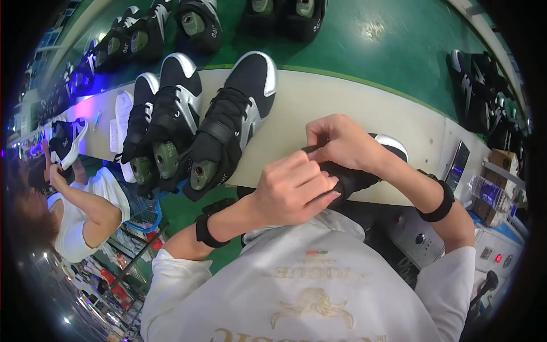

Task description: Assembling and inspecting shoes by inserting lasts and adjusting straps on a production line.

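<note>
The shoe (354, 178) points far right from the curled left hand (292, 189), hold hidden; the toe-nearer right hand (345, 142) pinches its upper.

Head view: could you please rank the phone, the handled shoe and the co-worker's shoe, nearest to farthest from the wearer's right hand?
1. Handled shoe, at the right hand
2. Phone, to its right
3. Co-worker's shoe, far left
</note>
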A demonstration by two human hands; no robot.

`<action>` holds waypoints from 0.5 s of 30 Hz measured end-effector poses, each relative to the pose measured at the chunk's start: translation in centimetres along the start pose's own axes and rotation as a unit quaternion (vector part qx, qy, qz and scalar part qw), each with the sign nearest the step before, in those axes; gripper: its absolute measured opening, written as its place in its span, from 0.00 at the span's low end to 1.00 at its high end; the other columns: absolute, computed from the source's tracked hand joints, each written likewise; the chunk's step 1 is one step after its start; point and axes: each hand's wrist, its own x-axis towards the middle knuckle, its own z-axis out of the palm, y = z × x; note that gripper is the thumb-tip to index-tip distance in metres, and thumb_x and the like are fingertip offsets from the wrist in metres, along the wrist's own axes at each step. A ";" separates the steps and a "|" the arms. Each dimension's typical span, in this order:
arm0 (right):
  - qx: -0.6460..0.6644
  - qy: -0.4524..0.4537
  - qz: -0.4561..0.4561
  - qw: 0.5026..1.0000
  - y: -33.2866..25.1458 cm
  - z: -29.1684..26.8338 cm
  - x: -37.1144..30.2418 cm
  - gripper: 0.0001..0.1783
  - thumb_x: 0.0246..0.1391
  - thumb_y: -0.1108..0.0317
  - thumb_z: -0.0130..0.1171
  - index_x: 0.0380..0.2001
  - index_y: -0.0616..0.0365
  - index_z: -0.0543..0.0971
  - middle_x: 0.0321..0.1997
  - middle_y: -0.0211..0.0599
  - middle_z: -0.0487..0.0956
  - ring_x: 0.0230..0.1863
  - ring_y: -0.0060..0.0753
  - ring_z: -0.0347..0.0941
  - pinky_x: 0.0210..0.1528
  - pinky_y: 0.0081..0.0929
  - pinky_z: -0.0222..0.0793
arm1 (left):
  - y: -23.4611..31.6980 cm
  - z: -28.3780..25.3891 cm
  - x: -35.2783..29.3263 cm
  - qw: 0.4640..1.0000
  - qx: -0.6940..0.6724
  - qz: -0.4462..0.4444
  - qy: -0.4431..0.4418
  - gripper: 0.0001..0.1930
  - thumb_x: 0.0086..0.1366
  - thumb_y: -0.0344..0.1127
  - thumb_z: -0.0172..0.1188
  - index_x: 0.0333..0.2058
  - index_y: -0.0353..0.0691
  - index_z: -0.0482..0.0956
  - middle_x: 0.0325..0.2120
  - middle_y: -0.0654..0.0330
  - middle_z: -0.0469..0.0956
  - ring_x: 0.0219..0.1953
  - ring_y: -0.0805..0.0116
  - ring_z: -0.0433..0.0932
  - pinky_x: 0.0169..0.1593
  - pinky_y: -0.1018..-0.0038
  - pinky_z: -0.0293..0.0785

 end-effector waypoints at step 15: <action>-0.413 0.109 -0.449 0.785 -6.1 10.9 7.6 0.32 0.50 0.48 0.65 0.51 0.58 0.73 0.54 0.41 0.75 0.60 0.47 0.68 0.66 0.56 0.58 | 3.9 -2.9 -4.2 0.990 0.088 -0.110 0.017 0.13 0.53 0.43 0.71 0.35 0.45 0.81 0.29 0.65 0.74 0.31 0.63 0.75 0.33 0.69 0.74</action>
